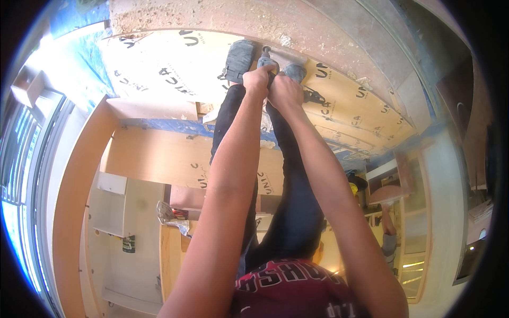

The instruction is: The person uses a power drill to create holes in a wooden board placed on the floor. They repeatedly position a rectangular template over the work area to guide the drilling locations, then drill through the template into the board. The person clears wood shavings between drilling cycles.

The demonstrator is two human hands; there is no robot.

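My left hand (256, 80) is wrapped around a power drill (267, 60), up near its body. Beside it, my right hand (284, 92) also grips the drill, covering most of its handle. A dark round cutting bit (266, 49) sits at the drill's front end, directed at a pale board (287, 55). How deep the bit sits in the board cannot be made out. My left shoe (240, 59), grey and dusty, stands to the left of the drill. To its right is my other shoe (295, 72), partly hidden by my right hand.
Printed laminate sheets (159, 65) cover the floor underfoot, with wood shavings (234, 18) beyond. A dark tool (313, 96) lies right of my hand. Wooden cabinet panels (159, 153) and a long side panel (73, 187) stand left. Another person's leg (389, 220) shows at right.
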